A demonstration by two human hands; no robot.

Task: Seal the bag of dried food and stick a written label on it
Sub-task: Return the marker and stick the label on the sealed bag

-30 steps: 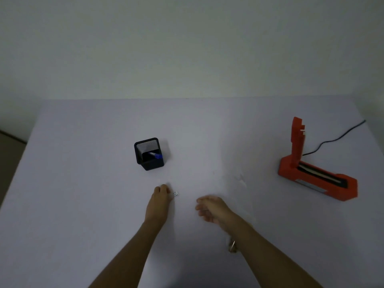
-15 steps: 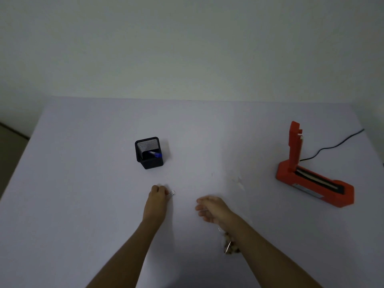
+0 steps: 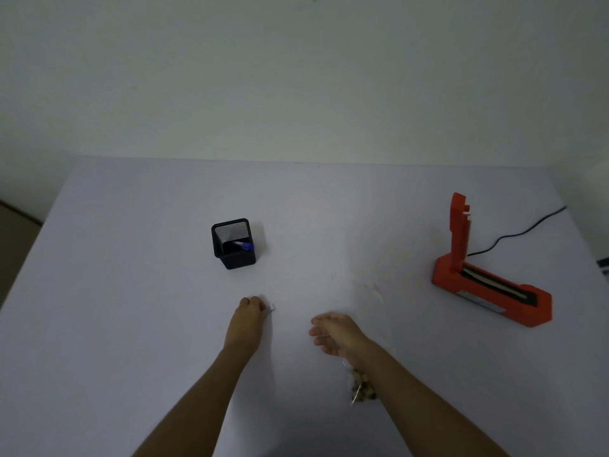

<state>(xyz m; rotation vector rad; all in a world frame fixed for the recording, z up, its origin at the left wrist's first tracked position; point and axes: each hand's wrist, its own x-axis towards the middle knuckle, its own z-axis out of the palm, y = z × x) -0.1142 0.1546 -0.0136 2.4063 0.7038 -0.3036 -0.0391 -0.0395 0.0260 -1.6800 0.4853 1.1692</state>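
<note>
Where mesh holder (image 3: 234,244) stands, blue pen (image 3: 244,245) inside

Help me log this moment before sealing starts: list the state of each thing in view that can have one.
heat sealer: arm raised, open, corded.
pen holder: upright, a blue-capped pen inside.
bag of dried food: lying under the right forearm; seal cannot be told.
left hand: fingers curled, pinching a small clear piece.
right hand: relaxed, holding nothing.

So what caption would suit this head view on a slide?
Left hand pinches a small clear piece; right hand hovers over the table, heat sealer open.
</note>
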